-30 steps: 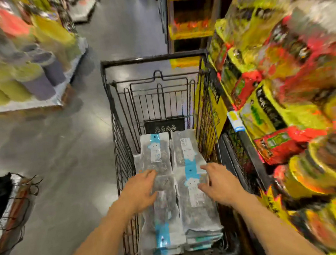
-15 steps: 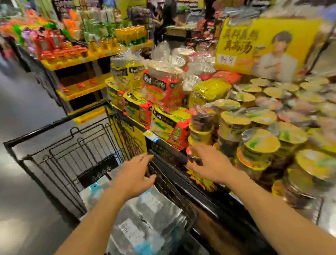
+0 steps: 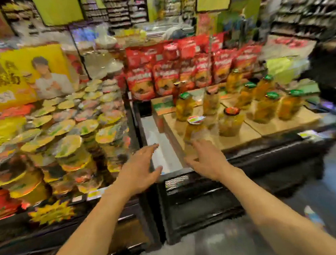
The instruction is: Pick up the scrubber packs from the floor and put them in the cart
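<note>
Hands, left and right, reach forward, fingers spread, holding nothing.

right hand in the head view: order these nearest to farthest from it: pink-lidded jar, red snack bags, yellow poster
1. pink-lidded jar, just beyond the right hand, on the cardboard.
2. red snack bags, behind the jars, further back.
3. yellow poster, far left, past the cup noodles.

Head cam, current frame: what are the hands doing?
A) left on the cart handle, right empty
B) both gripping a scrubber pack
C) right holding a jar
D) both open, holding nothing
D: the left hand and right hand are both stretched out with spread fingers and nothing in them, in front of the jars on the display.
</note>
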Demonstrator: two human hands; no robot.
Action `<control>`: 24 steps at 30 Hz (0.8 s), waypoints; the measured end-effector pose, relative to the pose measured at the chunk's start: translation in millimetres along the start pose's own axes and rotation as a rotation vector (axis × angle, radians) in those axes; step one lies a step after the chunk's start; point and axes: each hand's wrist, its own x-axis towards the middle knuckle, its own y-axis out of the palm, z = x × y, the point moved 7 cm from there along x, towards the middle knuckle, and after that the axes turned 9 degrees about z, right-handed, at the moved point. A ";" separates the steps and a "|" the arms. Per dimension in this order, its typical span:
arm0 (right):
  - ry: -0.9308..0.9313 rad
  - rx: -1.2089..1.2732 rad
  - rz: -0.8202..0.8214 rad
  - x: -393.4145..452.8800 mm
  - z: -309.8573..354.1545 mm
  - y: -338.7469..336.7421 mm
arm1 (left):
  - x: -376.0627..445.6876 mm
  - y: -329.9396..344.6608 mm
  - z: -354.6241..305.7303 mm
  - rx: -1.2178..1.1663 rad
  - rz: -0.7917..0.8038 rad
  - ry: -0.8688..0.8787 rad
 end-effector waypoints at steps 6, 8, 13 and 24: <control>0.396 0.037 -0.164 -148.3 -193.1 -81.3 | 88.3 62.3 -181.6 -0.004 0.125 0.274; 0.507 0.049 -0.221 -203.4 -250.4 -103.1 | 103.2 80.0 -249.9 -0.015 0.136 0.363; 0.749 0.102 -0.344 -325.0 -370.0 -136.3 | 137.6 137.2 -395.1 -0.002 0.213 0.545; 1.178 0.189 -0.485 -479.5 -511.8 -166.7 | 220.6 228.2 -615.3 0.069 0.324 0.912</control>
